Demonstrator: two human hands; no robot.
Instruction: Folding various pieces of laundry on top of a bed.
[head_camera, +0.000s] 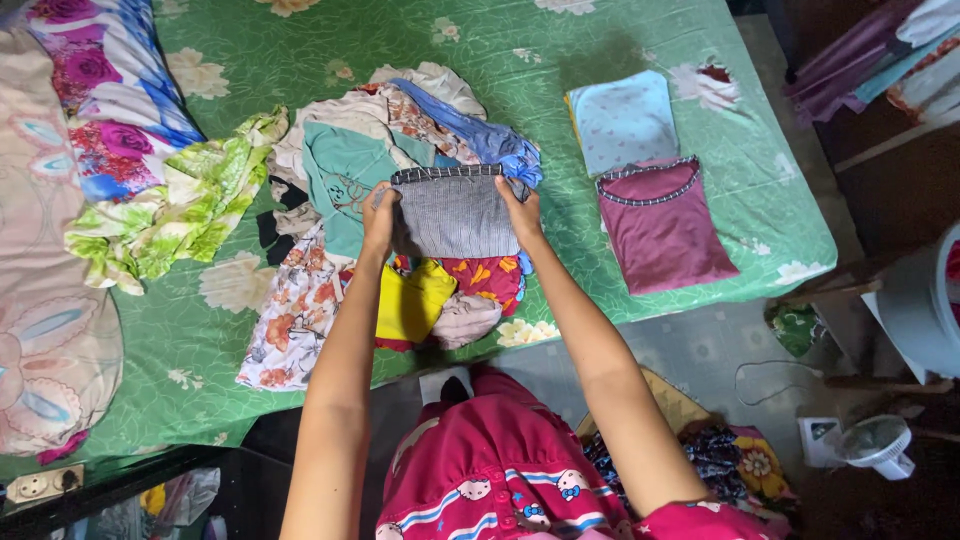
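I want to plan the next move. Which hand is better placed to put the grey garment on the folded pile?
Probably the right hand. It grips the grey garment on the side nearer the folded pile. The left hand holds the far side, over the loose clothes.

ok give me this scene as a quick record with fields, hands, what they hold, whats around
left hand: grips the left edge of the grey garment
right hand: grips its right edge
grey garment: folded, held flat over the clothes pile
clothes pile: loose, mixed prints, on the green sheet
folded blue garment: flat on the sheet, right of the pile
folded maroon garment: just below the blue one
green floral cloth: crumpled, left of the pile
fan: small, white, on the floor at lower right
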